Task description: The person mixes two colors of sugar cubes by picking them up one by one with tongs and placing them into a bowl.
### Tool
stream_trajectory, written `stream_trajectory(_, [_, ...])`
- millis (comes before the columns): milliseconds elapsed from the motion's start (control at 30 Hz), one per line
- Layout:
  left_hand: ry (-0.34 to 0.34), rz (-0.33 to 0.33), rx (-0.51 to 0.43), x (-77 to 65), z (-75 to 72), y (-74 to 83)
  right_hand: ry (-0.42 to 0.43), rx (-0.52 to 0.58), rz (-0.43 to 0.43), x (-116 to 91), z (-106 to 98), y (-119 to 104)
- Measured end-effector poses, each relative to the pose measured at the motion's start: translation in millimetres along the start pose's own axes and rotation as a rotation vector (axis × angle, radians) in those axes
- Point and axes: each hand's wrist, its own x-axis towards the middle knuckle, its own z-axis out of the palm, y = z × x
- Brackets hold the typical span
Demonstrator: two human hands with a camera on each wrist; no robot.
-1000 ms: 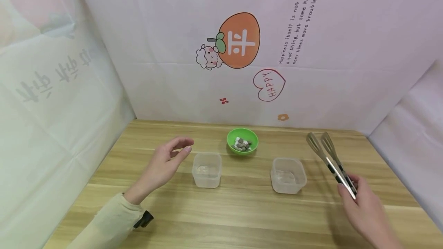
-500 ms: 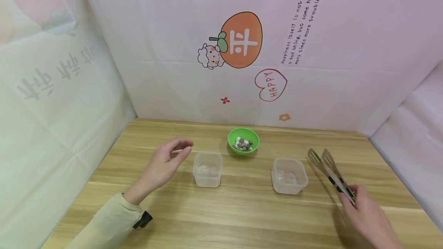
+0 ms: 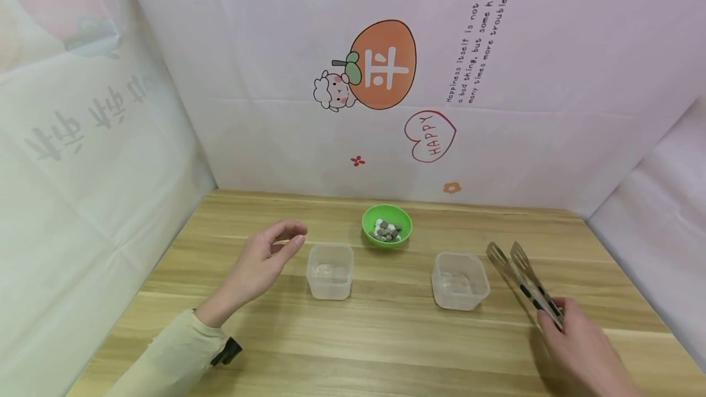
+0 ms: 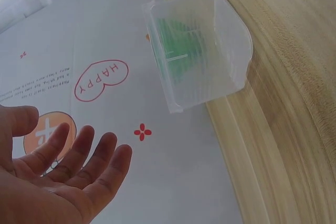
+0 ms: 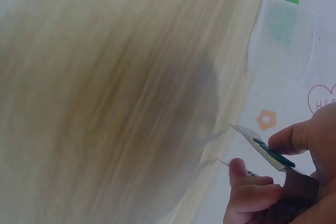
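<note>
My right hand point(image 3: 581, 342) grips metal tongs point(image 3: 521, 280) with black grip pads, their two slotted ends spread apart and pointing away over the table's right side. In the right wrist view the thumb and fingers lie on either side of the tongs point(image 5: 265, 153). My left hand point(image 3: 265, 259) holds nothing; its fingers are relaxed beside a clear plastic container point(image 3: 331, 290). That container point(image 4: 231, 51) also shows in the left wrist view, past the fingertips. A second clear container point(image 3: 460, 296) stands left of the tongs. Behind and between the containers sits a green bowl point(image 3: 386, 210) with grey and white pebbles.
The wood-grain table point(image 3: 386, 348) bears all of these. A printed white cloth point(image 3: 265, 139) hangs along its back edge, with more white cloth point(image 3: 99, 201) on the left and right sides.
The right hand has lowered the tongs, so their slotted ends have come down and nearer, close over the table. The left hand, containers and bowl have kept their places.
</note>
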Motion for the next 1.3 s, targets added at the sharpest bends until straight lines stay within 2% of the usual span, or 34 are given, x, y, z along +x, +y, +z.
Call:
stream_trajectory(167, [-0.003,0.002,0.006,-1.4,-1.5,0.6,-0.034,0.026,0.021,-1,1,-3])
stream_trajectory(333, [-0.009,0.003,0.016,-2.4,-2.9,0.5,-0.063,0.009,0.005,1,3,-5])
stream_trajectory(767, [-0.014,-0.006,0.024,-4.2,-3.2,-0.6,-0.082,-0.028,0.007,-3,14,-3])
stream_trajectory(1133, [-0.012,-0.006,0.039,-4.1,-1.8,-1.3,-0.106,-0.05,0.011,-4,13,-1])
stream_trajectory(1200, [-0.017,-0.01,0.041,-3.8,-2.1,-1.6,-0.083,-0.08,-0.006,-4,10,-2])
stream_trajectory(1300, [-0.029,-0.023,0.047,-1.7,-3.8,-1.7,0.023,-0.109,-0.052,-2,4,-6])
